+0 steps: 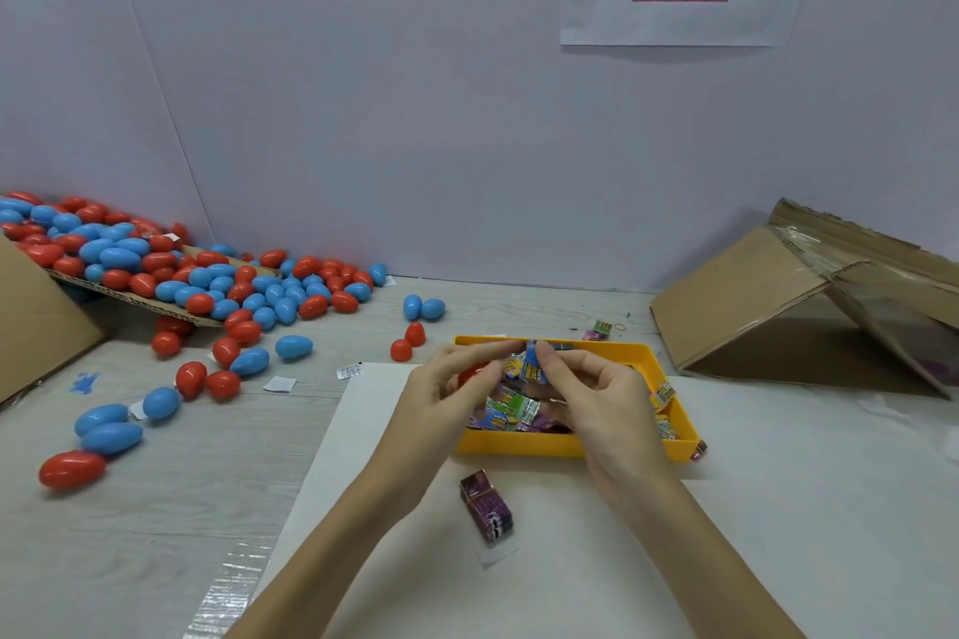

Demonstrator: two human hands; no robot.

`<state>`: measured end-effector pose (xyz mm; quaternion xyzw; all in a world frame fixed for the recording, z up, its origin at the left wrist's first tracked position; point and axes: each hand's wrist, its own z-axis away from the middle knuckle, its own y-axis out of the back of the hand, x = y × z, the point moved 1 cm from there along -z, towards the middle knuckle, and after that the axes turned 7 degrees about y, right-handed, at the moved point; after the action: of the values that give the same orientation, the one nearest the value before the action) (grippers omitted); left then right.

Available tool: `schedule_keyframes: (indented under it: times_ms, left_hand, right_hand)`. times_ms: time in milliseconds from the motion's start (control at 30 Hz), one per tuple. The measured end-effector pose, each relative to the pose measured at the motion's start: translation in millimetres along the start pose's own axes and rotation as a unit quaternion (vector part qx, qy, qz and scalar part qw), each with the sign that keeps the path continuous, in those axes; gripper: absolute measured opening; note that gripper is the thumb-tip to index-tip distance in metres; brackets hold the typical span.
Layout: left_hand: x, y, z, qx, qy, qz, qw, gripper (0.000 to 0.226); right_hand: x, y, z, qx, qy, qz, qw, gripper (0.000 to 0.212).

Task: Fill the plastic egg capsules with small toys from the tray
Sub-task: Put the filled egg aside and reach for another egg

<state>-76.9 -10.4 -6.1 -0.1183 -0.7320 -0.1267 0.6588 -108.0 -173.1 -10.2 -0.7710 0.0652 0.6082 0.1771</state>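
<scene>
Both hands meet above the far half of the yellow tray. The left hand curls its fingers around a red egg half, of which only a small glossy patch shows between the fingers; which way it opens cannot be told. The right hand pinches a small blue packet between thumb and forefinger, its other fingers loosely bent. The packet stands roughly upright, long axis running from the tray floor toward the wall, and carries yellow print on a blue wrapper. It sits just right of the red half, near touching it.

Inside the tray lie more toys, crinkled wrappers in green, purple, blue and yellow, piled flat. Left of the tray, red and blue eggs spill from a cardboard flap across the table, closed, pointing every way. Nearer than the tray lies a purple box, lengthwise toward the viewer. Right of the tray stands a tilted carton.
</scene>
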Motion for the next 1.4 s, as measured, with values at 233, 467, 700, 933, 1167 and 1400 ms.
schedule_keyframes:
  times_ms: [233,467,700,933,1167,1400]
  left_hand:
    - [0,3,1,0.002,-0.008,0.051,0.999,0.041]
    - [-6,2,-1,0.037,-0.034,0.010,0.999,0.022]
    - [-4,2,-1,0.052,-0.039,0.021,0.998,0.016]
    - [0,1,0,0.053,-0.042,0.030,0.997,0.017]
    - [4,1,3,0.074,-0.050,0.008,0.996,0.025]
    - [1,1,2,0.109,-0.047,0.001,0.993,0.011]
  right_hand:
    - [-2,8,0,0.031,0.132,0.237,0.962,0.022]
    - [-4,4,4,0.015,0.145,0.270,0.952,0.019]
    - [-6,1,7,0.008,0.197,0.306,0.931,0.040]
    - [-2,1,5,0.003,0.286,0.382,0.879,0.022]
    - [-1,1,4,0.000,0.212,0.334,0.918,0.012]
    - [0,3,3,-0.008,0.055,0.122,0.991,0.009]
